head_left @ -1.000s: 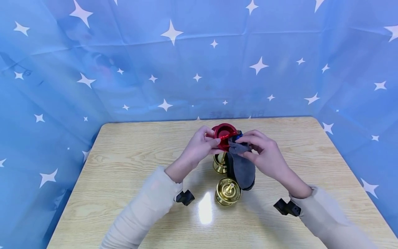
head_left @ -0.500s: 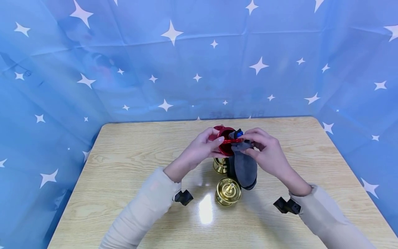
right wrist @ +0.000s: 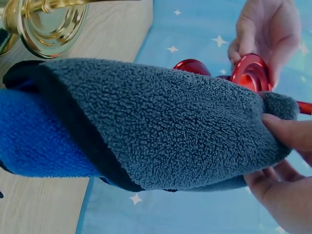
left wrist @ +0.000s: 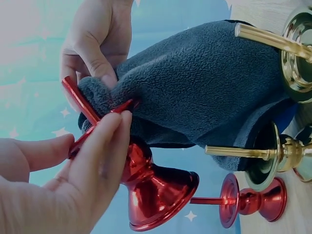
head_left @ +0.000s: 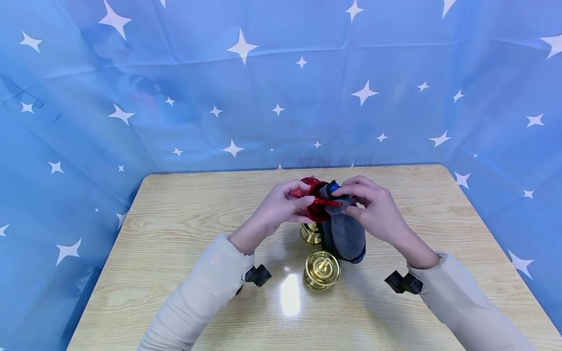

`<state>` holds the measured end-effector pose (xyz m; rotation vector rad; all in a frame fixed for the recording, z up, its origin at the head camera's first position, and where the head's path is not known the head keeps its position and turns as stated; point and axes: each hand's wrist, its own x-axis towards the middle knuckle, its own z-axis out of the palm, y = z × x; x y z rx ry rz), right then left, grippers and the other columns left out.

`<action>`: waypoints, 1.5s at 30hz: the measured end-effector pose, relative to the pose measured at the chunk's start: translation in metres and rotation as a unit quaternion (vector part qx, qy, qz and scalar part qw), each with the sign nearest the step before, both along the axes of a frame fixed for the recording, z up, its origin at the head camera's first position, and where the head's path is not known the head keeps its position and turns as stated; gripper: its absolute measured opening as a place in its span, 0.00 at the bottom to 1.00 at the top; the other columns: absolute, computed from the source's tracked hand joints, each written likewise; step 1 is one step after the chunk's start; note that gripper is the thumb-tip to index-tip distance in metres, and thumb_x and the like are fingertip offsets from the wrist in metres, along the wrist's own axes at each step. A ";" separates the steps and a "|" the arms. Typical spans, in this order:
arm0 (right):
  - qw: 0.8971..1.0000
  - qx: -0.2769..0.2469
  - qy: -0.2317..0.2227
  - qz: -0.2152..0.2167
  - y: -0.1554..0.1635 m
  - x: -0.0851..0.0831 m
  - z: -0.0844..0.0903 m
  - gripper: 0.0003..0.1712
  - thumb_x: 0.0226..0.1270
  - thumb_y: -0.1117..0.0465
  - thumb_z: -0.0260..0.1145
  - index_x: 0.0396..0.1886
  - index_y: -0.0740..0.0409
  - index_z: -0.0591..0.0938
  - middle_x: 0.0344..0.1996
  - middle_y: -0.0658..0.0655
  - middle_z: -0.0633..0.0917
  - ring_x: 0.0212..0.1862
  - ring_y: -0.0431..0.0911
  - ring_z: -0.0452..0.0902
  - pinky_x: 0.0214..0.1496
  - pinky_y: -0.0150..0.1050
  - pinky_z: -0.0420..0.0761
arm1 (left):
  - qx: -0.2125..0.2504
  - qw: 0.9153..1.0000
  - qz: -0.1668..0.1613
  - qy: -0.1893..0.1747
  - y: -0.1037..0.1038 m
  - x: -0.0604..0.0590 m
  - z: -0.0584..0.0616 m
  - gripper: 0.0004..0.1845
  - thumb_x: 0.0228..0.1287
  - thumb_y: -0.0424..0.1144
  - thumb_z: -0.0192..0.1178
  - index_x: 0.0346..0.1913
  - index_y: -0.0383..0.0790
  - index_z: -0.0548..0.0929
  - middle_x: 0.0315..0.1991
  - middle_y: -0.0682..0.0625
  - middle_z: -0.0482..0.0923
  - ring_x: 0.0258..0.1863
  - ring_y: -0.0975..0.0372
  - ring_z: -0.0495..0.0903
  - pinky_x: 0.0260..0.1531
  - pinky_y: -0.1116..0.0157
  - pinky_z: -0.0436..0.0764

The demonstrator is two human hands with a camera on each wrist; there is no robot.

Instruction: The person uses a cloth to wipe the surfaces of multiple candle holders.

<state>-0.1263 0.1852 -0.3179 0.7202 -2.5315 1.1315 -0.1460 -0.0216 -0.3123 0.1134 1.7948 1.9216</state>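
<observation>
A person sits at a wooden table [head_left: 175, 234] against a blue backdrop printed with white stars. Both hands meet near the center of the head view, slightly above the middle of the frame.

The left hand [head_left: 281, 207] grasps a red metal candle holder [head_left: 313, 204], lifted off the table; in the left wrist view its fingers [left wrist: 105, 146] curl around the thin rim of the holder's dish, with the bell-shaped base pointing to the lower right of that frame.

The right hand [head_left: 373, 209] pinches a gray fleece cloth [head_left: 344, 234] with a blue underside and presses it against the holder's dish. The rest of the cloth hangs down toward the table.

Just below the hands, in the center of the head view, stand two gold candle holders [head_left: 322, 269], one nearer the person and one partly hidden behind the cloth. A second red holder [left wrist: 248, 200] shows in the lower right of the left wrist view.

The work in hand appears to be wiping the red holder's rim. The next move likely calls for turning the holder in the left hand so the cloth reaches the rest of the dish, keeping the pinch firm.
</observation>
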 end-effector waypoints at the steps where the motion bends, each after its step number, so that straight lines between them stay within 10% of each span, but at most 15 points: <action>1: 1.000 0.000 0.000 0.001 0.000 0.000 0.000 0.21 0.42 0.82 0.66 0.36 0.60 0.84 0.38 0.54 0.80 0.35 0.42 0.73 0.29 0.28 0.71 | -0.010 1.000 -0.002 0.005 0.000 0.000 0.000 0.09 0.63 0.28 0.55 0.46 0.31 0.74 0.40 0.40 0.76 0.30 0.54 0.82 0.34 0.58 0.81; 15: 0.997 -0.034 -0.057 -0.028 -0.007 0.000 -0.002 0.16 0.47 0.78 0.68 0.39 0.67 0.82 0.40 0.58 0.79 0.33 0.45 0.72 0.31 0.25 0.74 | 0.019 0.998 0.035 -0.038 0.005 -0.001 -0.003 0.19 0.61 0.22 0.54 0.54 0.29 0.65 0.42 0.34 0.76 0.33 0.48 0.82 0.39 0.58 0.79; 24: 0.997 -0.050 -0.064 -0.007 -0.003 -0.007 0.001 0.16 0.47 0.79 0.67 0.38 0.65 0.83 0.39 0.58 0.80 0.33 0.44 0.71 0.30 0.26 0.74 | 0.014 1.000 -0.024 -0.012 0.003 0.001 -0.007 0.24 0.62 0.27 0.55 0.61 0.28 0.66 0.46 0.34 0.77 0.39 0.47 0.81 0.46 0.56 0.76; 36: 0.995 -0.037 -0.080 -0.046 -0.018 -0.002 -0.004 0.17 0.47 0.75 0.70 0.41 0.67 0.81 0.37 0.60 0.79 0.32 0.47 0.74 0.32 0.28 0.76 | 0.000 0.994 0.089 0.057 0.012 0.006 -0.020 0.16 0.58 0.22 0.57 0.50 0.28 0.71 0.41 0.36 0.77 0.38 0.53 0.81 0.38 0.61 0.80; 45: 0.998 -0.019 -0.064 -0.006 -0.009 -0.007 0.004 0.18 0.46 0.81 0.66 0.40 0.66 0.81 0.40 0.58 0.80 0.34 0.46 0.72 0.32 0.29 0.74 | 0.044 0.998 0.022 0.026 0.004 0.002 -0.014 0.11 0.62 0.24 0.54 0.47 0.27 0.70 0.43 0.32 0.77 0.35 0.47 0.82 0.41 0.57 0.79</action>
